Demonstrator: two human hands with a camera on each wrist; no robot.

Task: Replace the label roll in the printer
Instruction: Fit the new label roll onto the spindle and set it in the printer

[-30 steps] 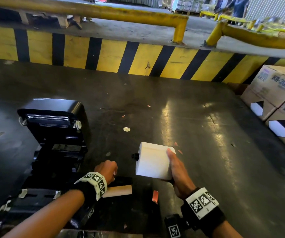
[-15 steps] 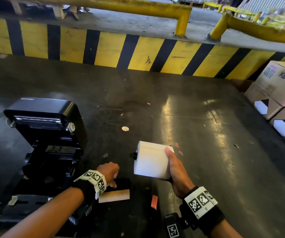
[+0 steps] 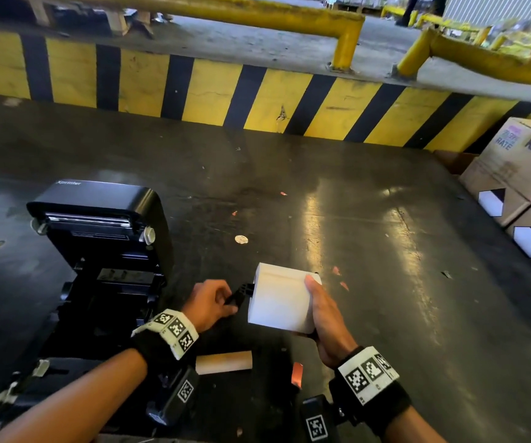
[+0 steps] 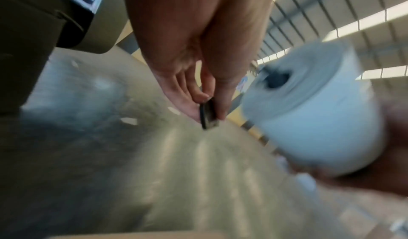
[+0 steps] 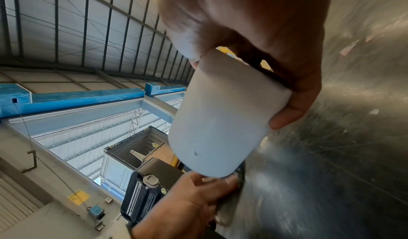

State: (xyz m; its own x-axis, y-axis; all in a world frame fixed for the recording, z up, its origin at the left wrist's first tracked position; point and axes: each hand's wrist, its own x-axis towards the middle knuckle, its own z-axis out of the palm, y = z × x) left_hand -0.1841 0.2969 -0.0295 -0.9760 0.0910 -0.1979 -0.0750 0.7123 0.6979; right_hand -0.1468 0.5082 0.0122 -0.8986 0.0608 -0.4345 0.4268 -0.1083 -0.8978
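Head view – Xprinter printer (image 3: 98,251) lid-up, right hand (image 3: 324,318) gripping white label roll (image 3: 281,300), left hand (image 3: 208,303) pinching black spindle piece (image 3: 240,294).

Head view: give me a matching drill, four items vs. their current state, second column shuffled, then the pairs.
Items:
1. white label roll
2. printer
3. brown cardboard core
4. small black part

States:
A. lying loose on the dark floor
B. pinched in the left hand
C. lid open, standing on the floor
D. gripped in the right hand, off the floor

Pairs: 1-D, 2-C, 3-A, 4-B
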